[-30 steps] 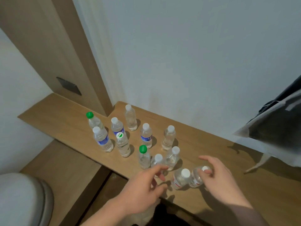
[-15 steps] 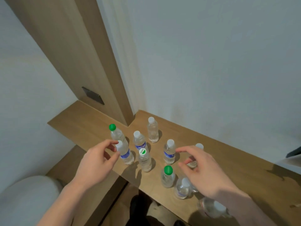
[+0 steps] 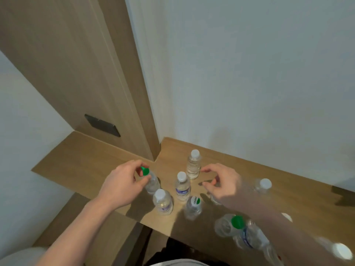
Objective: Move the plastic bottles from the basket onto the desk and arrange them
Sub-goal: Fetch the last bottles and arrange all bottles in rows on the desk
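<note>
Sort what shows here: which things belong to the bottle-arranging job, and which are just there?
Part of the job:
- green-capped bottle, its cap pinched by the left hand
- the other plastic bottles, e.g. the rearmost white-capped bottle
- wooden desk
- right hand, fingers curled, holding nothing that shows

Just there:
- wooden panel with a dark plate
- white wall

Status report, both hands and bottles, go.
Left hand pinching the green-capped bottle at its cap. Right hand curled beside the rear white-capped bottle, holding nothing visible. Bottles upright on the desk.
</note>
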Tool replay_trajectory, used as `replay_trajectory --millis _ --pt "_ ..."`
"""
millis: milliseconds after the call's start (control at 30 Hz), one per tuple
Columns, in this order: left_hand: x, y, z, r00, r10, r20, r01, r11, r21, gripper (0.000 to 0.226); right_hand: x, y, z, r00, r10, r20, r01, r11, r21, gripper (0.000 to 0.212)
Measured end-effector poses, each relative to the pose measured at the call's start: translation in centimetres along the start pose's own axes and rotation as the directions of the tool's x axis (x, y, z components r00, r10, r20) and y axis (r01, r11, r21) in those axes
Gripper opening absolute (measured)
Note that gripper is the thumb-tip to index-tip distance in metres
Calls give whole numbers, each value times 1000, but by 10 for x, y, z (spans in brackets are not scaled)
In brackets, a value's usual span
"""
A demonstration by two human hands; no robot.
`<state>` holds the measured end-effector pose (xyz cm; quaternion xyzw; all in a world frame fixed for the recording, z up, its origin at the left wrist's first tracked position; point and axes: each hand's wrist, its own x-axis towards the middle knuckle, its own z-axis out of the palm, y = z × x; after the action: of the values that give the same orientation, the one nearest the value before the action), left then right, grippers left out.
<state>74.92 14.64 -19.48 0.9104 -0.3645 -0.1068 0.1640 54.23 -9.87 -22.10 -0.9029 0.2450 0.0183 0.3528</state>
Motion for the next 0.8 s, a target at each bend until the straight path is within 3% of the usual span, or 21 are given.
replay_trajectory --millis 133,300,433,600,800 --pt "16 -16 4 999 39 35 -38 999 -27 31 14 -14 22 999 12 -29 -12 1000 18 42" --pt "33 -32 3 994 98 48 -99 995 20 37 12 -18 26 986 124 -109 -129 991 -45 42" --pt "26 -18 10 963 216 161 -213 976 -37 23 17 -17 32 984 161 -77 -169 979 -113 46" --pt "23 -14 44 908 232 348 -265 963 50 41 34 -30 54 989 144 28 -139 982 -130 56" --pt "31 -9 73 894 258 367 -329 933 147 32 59 -45 63 985 158 65 -137 958 -250 43"
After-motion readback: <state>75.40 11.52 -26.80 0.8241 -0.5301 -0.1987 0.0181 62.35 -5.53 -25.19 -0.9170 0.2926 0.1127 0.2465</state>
